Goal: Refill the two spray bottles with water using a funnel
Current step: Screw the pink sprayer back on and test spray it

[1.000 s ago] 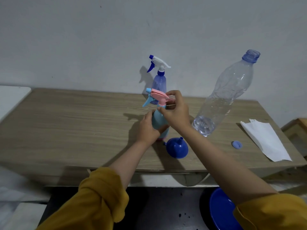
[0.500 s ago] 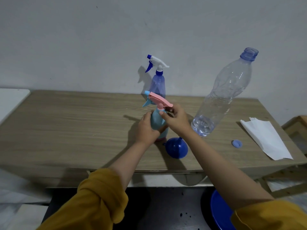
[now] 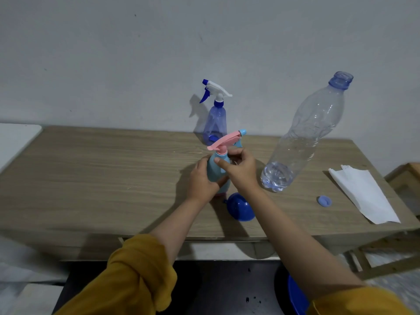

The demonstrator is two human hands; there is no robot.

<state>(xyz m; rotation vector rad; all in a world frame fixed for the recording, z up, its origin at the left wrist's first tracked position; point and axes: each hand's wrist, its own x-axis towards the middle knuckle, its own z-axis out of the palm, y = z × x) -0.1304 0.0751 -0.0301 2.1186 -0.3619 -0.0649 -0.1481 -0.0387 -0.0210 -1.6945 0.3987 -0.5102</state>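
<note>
My left hand (image 3: 202, 181) is wrapped around the body of a light blue spray bottle (image 3: 217, 172) that stands upright on the wooden table (image 3: 102, 173), near its front edge. My right hand (image 3: 241, 169) is closed on the bottle's neck, thumb and fingers pinching just under its pink trigger head (image 3: 223, 142), whose light blue nozzle points to the right. Just in front of this bottle, a dark blue funnel (image 3: 241, 208) lies on the table, partly hidden under my right forearm. Behind, by the wall, a second spray bottle (image 3: 215, 120) stands upright; it is clear blue with a white and dark blue trigger head. To the right stands a large clear plastic water bottle (image 3: 304, 142), uncapped, with a little water in the bottom. Its small blue cap (image 3: 324, 201) lies on the table further right, beside a white sheet of paper (image 3: 363, 194). Both my sleeves (image 3: 136, 278) are mustard yellow and pushed up.
</note>
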